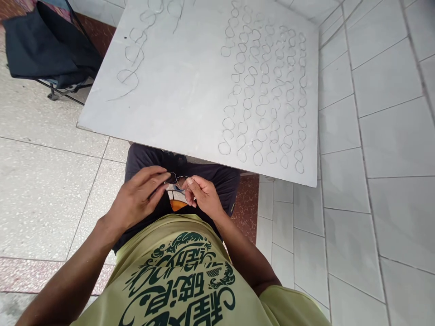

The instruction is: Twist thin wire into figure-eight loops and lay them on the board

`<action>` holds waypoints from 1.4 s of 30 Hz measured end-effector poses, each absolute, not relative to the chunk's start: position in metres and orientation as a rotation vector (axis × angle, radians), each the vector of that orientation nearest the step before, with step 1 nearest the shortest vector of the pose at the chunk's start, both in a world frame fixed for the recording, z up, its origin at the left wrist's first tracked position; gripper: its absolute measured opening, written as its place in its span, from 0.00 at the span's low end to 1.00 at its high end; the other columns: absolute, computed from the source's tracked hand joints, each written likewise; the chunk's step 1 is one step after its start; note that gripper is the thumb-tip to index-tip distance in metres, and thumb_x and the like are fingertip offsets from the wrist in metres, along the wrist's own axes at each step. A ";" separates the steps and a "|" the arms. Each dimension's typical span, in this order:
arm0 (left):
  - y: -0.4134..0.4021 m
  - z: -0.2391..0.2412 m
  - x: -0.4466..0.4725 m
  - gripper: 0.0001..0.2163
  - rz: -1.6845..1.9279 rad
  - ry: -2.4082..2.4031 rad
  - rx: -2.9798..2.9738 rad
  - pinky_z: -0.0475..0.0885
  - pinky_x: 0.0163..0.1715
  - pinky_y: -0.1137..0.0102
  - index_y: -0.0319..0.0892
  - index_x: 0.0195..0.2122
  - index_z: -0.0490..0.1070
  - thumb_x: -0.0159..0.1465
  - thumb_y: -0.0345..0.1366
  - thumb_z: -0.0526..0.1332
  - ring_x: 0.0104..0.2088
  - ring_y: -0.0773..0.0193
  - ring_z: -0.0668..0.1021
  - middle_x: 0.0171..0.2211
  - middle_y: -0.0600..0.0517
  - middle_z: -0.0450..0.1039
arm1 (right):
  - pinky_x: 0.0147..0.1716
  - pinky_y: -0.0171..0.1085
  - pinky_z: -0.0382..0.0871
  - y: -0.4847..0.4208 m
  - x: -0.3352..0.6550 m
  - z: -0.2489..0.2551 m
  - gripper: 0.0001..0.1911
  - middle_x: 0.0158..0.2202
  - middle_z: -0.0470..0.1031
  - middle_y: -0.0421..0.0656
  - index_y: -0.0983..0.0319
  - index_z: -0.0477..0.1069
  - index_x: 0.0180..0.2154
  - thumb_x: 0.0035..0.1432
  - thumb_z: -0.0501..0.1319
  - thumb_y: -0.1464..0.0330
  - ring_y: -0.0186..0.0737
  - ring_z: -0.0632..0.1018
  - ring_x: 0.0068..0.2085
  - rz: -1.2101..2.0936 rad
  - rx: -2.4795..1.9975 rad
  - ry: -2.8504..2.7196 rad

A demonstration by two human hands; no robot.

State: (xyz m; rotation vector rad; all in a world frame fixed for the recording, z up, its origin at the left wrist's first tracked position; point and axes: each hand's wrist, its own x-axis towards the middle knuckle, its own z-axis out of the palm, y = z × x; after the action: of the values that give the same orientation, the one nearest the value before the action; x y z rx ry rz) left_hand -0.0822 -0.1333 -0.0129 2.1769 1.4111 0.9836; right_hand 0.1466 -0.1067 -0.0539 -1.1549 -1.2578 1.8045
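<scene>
In front of my lap, my left hand (pixel 142 194) pinches one side of a thin wire (pixel 177 180) between thumb and fingers. My right hand (pixel 203 194) grips the wire's other side, close to the thumb tip. Between the hands the wire crosses over itself in a small figure-eight-like curve. Its ends are too fine to make out. On the white tabletop (pixel 176 104) above my hands lie several dark, thin figure-eight wire pieces (pixel 261 97), lined up in columns towards the right.
Longer looped wire lengths (pixel 128 77) lie at the table's left. The table's near edge overhangs my knees. A black folding chair (pixel 50 50) stands on the floor at upper left. A white tiled wall (pixel 367 136) runs along the right. Something orange (pixel 177 205) shows between my legs.
</scene>
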 end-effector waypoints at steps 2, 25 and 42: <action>-0.134 -0.008 -0.077 0.15 1.135 1.641 1.912 0.79 0.54 0.60 0.47 0.57 0.76 0.70 0.37 0.65 0.49 0.57 0.82 0.54 0.47 0.78 | 0.17 0.30 0.60 -0.108 0.144 -0.052 0.22 0.20 0.69 0.34 0.60 0.72 0.36 0.70 0.58 0.48 0.30 0.68 0.19 1.789 -1.139 -1.201; -0.120 -0.038 -0.051 0.09 1.228 1.599 1.372 0.78 0.38 0.70 0.44 0.39 0.84 0.67 0.43 0.68 0.33 0.64 0.84 0.34 0.52 0.84 | 0.16 0.30 0.63 -0.120 0.123 -0.057 0.19 0.20 0.72 0.35 0.60 0.74 0.38 0.70 0.59 0.51 0.31 0.71 0.18 1.980 -0.974 -0.987; -0.118 -0.030 -0.035 0.10 1.167 1.521 1.231 0.76 0.40 0.68 0.45 0.42 0.83 0.67 0.44 0.67 0.39 0.61 0.81 0.40 0.50 0.82 | 0.21 0.33 0.72 -0.117 0.110 -0.062 0.22 0.29 0.78 0.43 0.62 0.78 0.42 0.67 0.62 0.49 0.36 0.79 0.27 1.754 -0.999 -0.749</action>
State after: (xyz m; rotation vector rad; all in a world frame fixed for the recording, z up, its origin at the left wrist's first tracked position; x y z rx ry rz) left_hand -0.0351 -0.1179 -0.0299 1.2314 1.5212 1.1673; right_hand 0.1102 -0.1169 -0.0616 -0.9993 -0.7495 1.7539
